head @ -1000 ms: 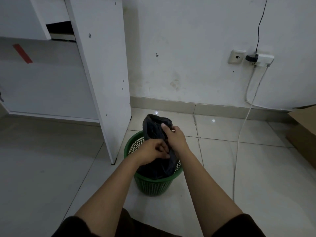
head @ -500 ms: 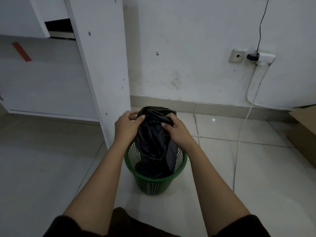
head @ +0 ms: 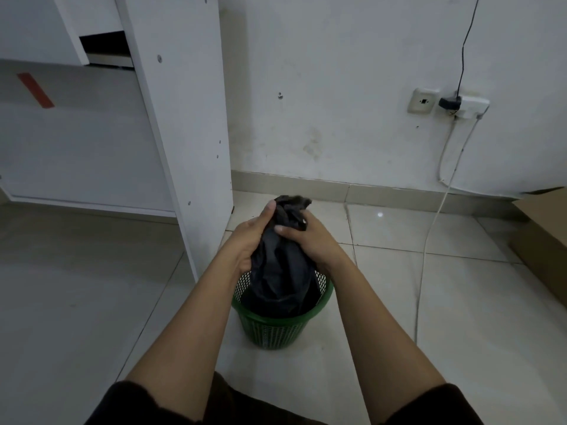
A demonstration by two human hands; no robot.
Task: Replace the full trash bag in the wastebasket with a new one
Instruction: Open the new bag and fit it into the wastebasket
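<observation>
A green mesh wastebasket (head: pixel 277 328) stands on the tiled floor in front of me. A black trash bag (head: pixel 280 271) fills it and rises well above its rim, its top bunched into a neck. My left hand (head: pixel 250 237) grips the left side of that neck, thumb up along it. My right hand (head: pixel 310 239) clasps the right side, fingers wrapped over the front. The two hands squeeze the bag's top between them. The bag's lower part still sits inside the basket.
A white cabinet panel (head: pixel 184 118) stands just left of the basket. The white wall (head: pixel 337 87) is close behind, with a socket (head: pixel 423 101) and a white cable (head: pixel 426 256) trailing down onto the floor at the right. A cardboard box (head: pixel 543 240) lies far right.
My hands were apart at the bag's open top half a second ago; now they have closed together and gathered it into a tight neck. A second ago my left hand was lower, in front.
</observation>
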